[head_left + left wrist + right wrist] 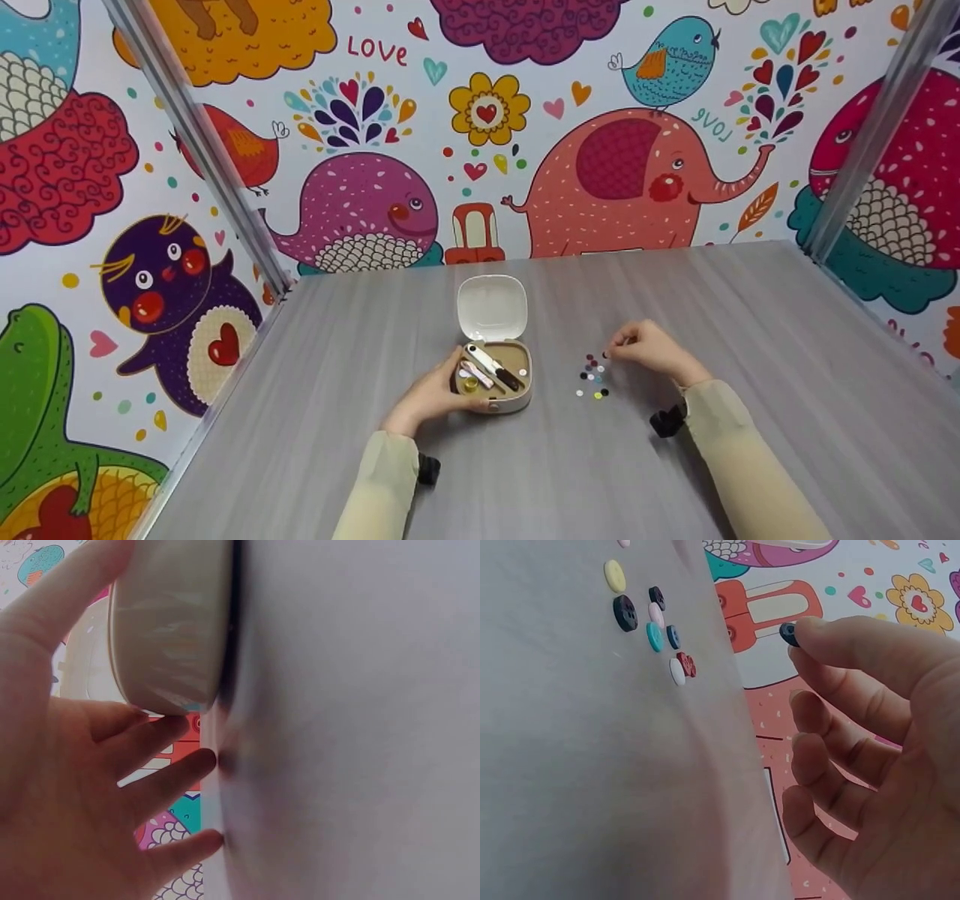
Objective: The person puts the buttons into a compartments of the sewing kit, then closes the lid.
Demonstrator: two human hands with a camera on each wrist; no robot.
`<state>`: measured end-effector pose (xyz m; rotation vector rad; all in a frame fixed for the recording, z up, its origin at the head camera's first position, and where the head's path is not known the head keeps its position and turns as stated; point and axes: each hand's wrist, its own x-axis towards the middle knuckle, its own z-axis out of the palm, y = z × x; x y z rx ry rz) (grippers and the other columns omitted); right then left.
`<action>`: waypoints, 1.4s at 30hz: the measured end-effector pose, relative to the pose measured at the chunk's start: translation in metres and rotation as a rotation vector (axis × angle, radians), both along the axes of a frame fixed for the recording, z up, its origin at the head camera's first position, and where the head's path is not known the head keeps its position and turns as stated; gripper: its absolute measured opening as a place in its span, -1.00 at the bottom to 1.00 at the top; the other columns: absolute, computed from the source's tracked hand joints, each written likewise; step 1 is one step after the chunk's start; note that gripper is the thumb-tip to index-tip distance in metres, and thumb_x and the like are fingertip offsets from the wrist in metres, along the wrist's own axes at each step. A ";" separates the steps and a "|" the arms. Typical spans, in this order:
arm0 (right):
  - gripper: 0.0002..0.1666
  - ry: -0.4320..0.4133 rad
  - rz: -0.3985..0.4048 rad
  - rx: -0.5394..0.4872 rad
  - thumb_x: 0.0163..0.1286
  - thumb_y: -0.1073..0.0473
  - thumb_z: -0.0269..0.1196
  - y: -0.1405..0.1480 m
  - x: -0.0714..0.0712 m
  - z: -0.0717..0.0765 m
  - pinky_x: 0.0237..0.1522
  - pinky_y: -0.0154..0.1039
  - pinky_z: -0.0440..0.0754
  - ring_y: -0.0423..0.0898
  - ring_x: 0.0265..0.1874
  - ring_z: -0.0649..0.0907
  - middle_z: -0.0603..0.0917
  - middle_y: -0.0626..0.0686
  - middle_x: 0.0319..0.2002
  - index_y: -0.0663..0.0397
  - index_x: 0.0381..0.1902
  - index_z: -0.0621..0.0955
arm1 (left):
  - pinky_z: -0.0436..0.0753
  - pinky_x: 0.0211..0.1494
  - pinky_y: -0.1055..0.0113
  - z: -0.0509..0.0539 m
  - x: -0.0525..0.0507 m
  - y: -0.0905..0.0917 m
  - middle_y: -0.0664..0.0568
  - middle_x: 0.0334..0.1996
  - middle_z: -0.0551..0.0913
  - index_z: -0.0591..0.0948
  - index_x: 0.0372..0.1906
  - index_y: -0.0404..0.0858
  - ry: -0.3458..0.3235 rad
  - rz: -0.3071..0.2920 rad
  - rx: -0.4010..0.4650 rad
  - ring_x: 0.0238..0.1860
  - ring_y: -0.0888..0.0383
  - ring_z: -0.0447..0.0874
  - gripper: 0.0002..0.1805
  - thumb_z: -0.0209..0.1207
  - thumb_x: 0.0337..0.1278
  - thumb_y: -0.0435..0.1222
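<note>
A small white box [511,406] stands on the table with its hinged lid [492,306] raised. My left hand [429,397] grips it at the left side, thumb at the front; in the left wrist view some fingers touch the box wall [169,630]. Inside lie a white-and-black slim tool [491,365], a pinkish-white piece [477,374], a small gold round item [471,385] and a white button [523,372]. My right hand [654,349] pinches a dark button [787,634] between thumb and index finger, above the table. Several loose buttons, among them a black one [625,613], lie nearby.
The loose buttons are spread on the grey wood-look table [555,465] between the box and my right hand, including a yellow one [615,575] and a turquoise one [655,637]. A wall with cartoon animals [615,195] borders the table's far edge.
</note>
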<state>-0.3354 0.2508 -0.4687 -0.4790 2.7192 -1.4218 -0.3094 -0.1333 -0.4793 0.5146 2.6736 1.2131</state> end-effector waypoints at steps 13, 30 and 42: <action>-0.91 0.007 0.018 0.032 0.15 0.26 0.35 -0.010 -0.006 -0.002 -0.42 -0.26 0.46 -0.12 -0.47 0.49 0.64 -0.02 -0.43 0.20 -0.41 0.70 | 0.20 0.40 -0.06 0.000 0.000 0.000 -0.31 0.44 0.12 0.03 0.50 -0.40 0.011 -0.017 0.008 0.40 -0.23 0.14 0.25 0.48 -0.20 0.06; -0.93 -0.008 0.086 -0.001 0.22 0.28 0.29 -0.024 -0.011 0.004 -0.38 -0.25 0.51 -0.11 -0.44 0.53 0.67 0.01 -0.38 0.17 -0.39 0.71 | 0.17 0.41 -0.07 0.002 0.001 0.000 -0.32 0.45 0.10 0.03 0.50 -0.40 0.007 -0.009 0.007 0.41 -0.24 0.11 0.26 0.49 -0.21 0.05; -0.91 -0.026 0.116 -0.025 0.21 0.30 0.31 -0.040 -0.014 0.006 -0.47 -0.27 0.54 -0.05 -0.50 0.59 0.70 0.22 -0.43 0.22 -0.38 0.72 | 0.23 0.38 -0.06 -0.002 -0.003 0.000 -0.34 0.43 0.13 0.02 0.50 -0.41 0.035 -0.028 0.016 0.38 -0.24 0.18 0.26 0.48 -0.21 0.05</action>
